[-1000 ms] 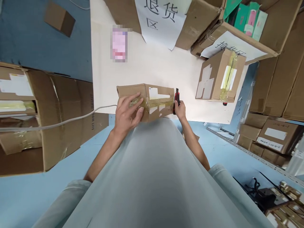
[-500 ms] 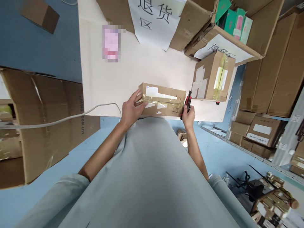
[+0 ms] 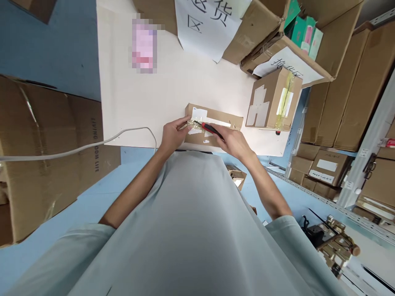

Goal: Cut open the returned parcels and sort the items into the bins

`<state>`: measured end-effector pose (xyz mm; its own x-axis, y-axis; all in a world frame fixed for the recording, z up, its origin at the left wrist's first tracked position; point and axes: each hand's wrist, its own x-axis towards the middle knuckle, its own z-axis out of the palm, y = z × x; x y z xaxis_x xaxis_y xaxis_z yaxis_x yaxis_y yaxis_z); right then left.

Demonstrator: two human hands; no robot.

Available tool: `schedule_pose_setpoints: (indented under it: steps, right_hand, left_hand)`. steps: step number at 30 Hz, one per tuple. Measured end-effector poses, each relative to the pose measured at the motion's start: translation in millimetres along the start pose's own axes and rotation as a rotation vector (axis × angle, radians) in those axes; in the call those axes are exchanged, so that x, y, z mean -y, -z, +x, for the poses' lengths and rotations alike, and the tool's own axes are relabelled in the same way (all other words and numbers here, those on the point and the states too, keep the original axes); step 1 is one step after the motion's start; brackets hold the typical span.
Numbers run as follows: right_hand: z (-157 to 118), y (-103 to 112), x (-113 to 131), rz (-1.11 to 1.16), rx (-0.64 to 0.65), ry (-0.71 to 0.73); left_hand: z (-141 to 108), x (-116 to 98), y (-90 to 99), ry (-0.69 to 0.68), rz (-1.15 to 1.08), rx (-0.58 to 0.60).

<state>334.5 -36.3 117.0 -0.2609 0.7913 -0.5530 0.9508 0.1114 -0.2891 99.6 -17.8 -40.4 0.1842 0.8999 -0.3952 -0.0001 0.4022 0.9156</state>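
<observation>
A long brown cardboard box [image 3: 197, 141] with white labels and clear tape lies at the front edge of the white table [image 3: 129, 98]. My left hand [image 3: 173, 133] grips its left end, fingertips at the tape on top. My right hand [image 3: 233, 141] is closed around a red and black cutter [image 3: 211, 129] and reaches over the box's right part. The cutter's tip points left, at the tape close to my left fingertips. Whether the blade has entered the tape is too small to tell.
Another taped box [image 3: 265, 100] stands right of the long one. Large open cartons with paper signs [image 3: 206, 31] line the table's back; one holds green boxes [image 3: 298, 31]. A grey cable [image 3: 123, 131] crosses the left front edge. A blurred pink item [image 3: 144, 47] lies back left.
My right hand has moved left from the box's right end to over its top, and the cutter now points left at the tape. My left fingers have shifted slightly on the box.
</observation>
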Motion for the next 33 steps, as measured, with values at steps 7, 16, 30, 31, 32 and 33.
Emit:
schedule_pose_setpoints:
  steps: [7, 16, 30, 31, 32, 33]
  right_hand:
    - [23.3, 15.3, 18.0, -0.28, 0.16, 0.036]
    - [33.7, 23.1, 18.1, -0.388, 0.224, 0.081]
    - [16.4, 18.2, 8.7, -0.432, 0.261, 0.051]
    - [12.4, 18.2, 2.6, -0.429, 0.261, 0.037]
    - [7.1, 18.6, -5.0, -0.429, 0.266, 0.017]
    - [0.5, 19.7, -14.1, -0.432, 0.276, -0.008]
  left_hand:
    - [1.9, 0.3, -3.0, 0.006, -0.031, -0.002]
    - [3.9, 1.7, -2.8, 0.001, -0.045, -0.018]
    - [2.5, -2.8, -1.7, 0.029, 0.01, -0.07]
    - [2.3, -2.4, -1.7, 0.028, 0.018, -0.075]
    - [2.1, -1.8, -1.8, 0.025, 0.027, -0.08]
    - [1.9, -1.1, -1.8, 0.022, 0.035, -0.084]
